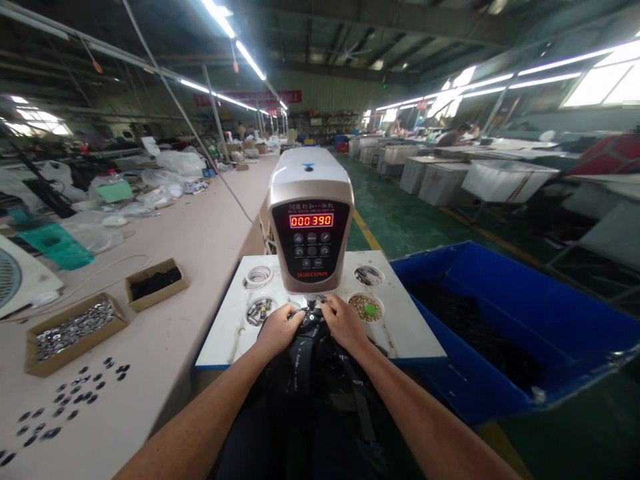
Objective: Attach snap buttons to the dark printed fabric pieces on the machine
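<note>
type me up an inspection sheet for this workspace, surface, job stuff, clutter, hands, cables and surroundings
Surface: white worktop with brownish marks and four round wells
Job's things: machine, display lit red at 000390; black printed material at its head
Clutter: loose small discs scattered on the long table; plastic bags farther along it
Hands: left hand and right hand both hold the black material, close under the machine's head
Cables: pale cable lying loose behind the cardboard boxes
Surroundings: blue bin at right with dark contents; green floor with yellow lines
</note>
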